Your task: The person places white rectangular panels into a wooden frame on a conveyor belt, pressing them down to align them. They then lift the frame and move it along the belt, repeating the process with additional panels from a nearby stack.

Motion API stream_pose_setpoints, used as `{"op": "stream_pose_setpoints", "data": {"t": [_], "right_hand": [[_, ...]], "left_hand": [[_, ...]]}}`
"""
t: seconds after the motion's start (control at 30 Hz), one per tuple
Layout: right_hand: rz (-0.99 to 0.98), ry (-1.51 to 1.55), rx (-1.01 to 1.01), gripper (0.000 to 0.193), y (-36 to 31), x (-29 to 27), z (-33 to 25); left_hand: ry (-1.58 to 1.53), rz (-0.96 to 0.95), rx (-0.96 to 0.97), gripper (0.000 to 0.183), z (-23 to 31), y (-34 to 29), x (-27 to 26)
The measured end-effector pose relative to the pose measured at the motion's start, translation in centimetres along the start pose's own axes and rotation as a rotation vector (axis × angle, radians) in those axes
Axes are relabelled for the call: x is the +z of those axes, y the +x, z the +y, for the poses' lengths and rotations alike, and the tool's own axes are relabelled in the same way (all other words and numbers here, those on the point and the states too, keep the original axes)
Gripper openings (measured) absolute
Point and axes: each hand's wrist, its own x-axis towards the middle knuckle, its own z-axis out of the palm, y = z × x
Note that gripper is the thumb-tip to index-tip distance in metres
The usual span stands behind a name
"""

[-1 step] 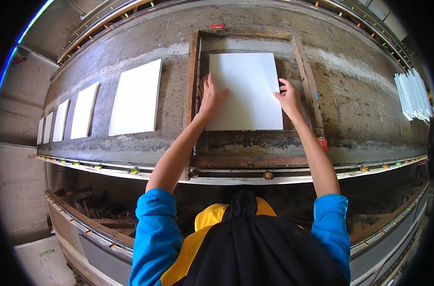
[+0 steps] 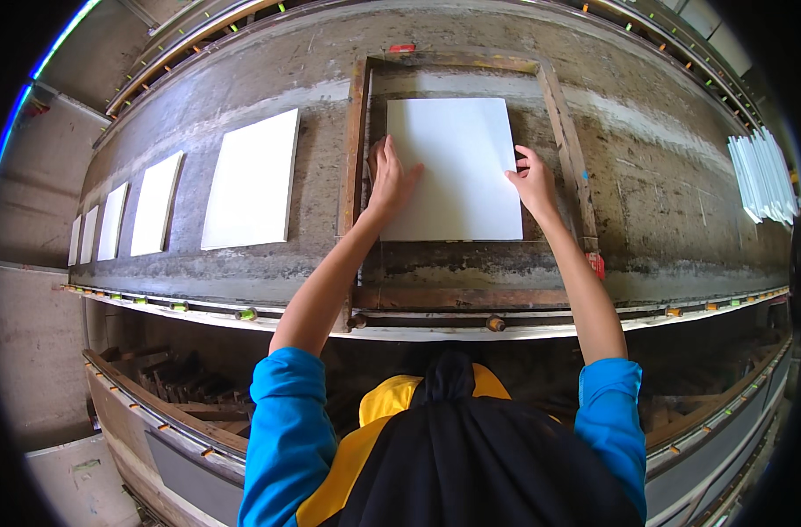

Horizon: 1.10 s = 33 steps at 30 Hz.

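Observation:
A stack of white sheets, or a thin white board, lies inside a wooden frame on the long table. My left hand grips its left edge, fingers along the side and thumb over the top surface. At the right edge, my right hand has its thumb against the side, with the fingers curled close by. The stack rests flat between both hands. Its underside is hidden.
Several similar white stacks lie in a row to the left. Many upright white pieces stand at the far right. A metal rail with pegs runs along the near table edge. Red blocks touch the frame. Dark shelves lie below.

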Motion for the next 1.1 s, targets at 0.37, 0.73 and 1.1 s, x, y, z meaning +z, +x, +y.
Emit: {"op": "stream_pose_setpoints", "data": {"t": [0.37,0.73,1.1], "right_hand": [[-0.018,-0.091,-0.014,0.05,0.3,0.4,-0.1],[-0.078,0.052,0.099,0.057,1.5,0.4,0.5],[-0.05,0.19,0.215,0.052,1.6,0.0,-0.4]], "left_hand": [[-0.189,0.023,-0.115,0.069,0.5,0.2,-0.7],[-0.1,-0.029,-0.04,0.072,0.1,0.1,0.1],[-0.038,-0.003,-0.017,0.077,0.0,0.2,-0.2]]}}
